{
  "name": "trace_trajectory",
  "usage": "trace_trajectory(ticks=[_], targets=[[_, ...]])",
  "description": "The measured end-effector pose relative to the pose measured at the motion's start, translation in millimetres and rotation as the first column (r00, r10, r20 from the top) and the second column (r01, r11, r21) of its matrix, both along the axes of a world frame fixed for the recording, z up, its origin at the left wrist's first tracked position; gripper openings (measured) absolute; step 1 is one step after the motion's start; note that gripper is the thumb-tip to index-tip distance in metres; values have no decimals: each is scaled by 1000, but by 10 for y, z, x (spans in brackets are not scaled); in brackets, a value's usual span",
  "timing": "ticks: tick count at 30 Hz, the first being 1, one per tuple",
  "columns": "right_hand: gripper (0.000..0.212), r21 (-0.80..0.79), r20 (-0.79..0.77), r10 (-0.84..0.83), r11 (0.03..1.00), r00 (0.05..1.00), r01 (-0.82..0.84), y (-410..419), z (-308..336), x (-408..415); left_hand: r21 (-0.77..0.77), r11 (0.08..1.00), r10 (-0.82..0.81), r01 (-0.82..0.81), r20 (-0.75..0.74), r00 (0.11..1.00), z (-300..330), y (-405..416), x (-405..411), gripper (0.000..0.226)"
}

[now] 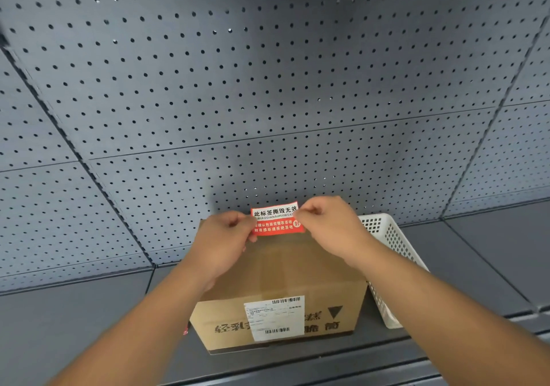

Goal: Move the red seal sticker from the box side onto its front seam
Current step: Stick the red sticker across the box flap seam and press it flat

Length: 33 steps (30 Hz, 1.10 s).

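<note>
A brown cardboard box (pixel 285 269) stands on a grey shelf, its near face bearing a white shipping label (pixel 275 317) and dark printed characters. Above the box's far top edge I hold the red seal sticker (pixel 276 220) flat and facing me; it is red with a white band of black characters. My left hand (pixel 226 237) pinches its left edge and my right hand (pixel 327 225) pinches its right edge. The sticker is lifted off the box. A small red scrap (pixel 185 330) shows at the box's lower left side.
A white perforated plastic basket (pixel 390 248) stands right against the box's right side. Grey pegboard panels (pixel 268 88) form the back wall behind the box. The grey metal shelf (pixel 74 326) stretches left and right, with its front lip near the bottom.
</note>
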State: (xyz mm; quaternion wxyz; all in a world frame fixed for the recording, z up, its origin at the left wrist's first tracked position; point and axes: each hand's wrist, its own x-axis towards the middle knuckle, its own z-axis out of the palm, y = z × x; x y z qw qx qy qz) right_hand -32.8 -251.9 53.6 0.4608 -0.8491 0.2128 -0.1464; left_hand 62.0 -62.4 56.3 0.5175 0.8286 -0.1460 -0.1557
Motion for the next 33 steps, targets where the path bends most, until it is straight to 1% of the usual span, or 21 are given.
trace_trajectory(ticks=[3,5,10,13,16,20,24,29,33], targets=[[27,-28,-63,45,999,997,-46,-47,19,48,136,991,-20,6,106,994,34,-45,69,28],[28,-35,-96,52,998,994,-56,-73,13,82,196,980,-41,13,143,989,43,-68,116,28],[28,-36,-153,83,995,985,-90,-112,-39,160,325,945,-82,34,136,987,36,-105,199,30],[27,-101,-208,100,987,973,-123,-115,-84,186,402,913,-131,70,127,983,-20,-88,214,31],[32,-149,-237,128,975,963,-166,-112,-169,205,432,899,-144,72,135,980,-110,-54,228,36],[32,-254,-284,131,945,950,-207,-66,-227,193,445,894,-153,57,183,971,-193,-19,208,28],[36,-365,-304,125,900,944,-237,0,-227,153,471,882,-136,5,244,960,-259,-3,192,30],[34,-464,-316,120,846,941,-263,76,-187,118,545,838,-168,15,232,958,-289,0,172,33],[33,-516,-329,104,813,939,-271,105,-186,116,550,835,-169,14,231,958,-307,2,186,35]])
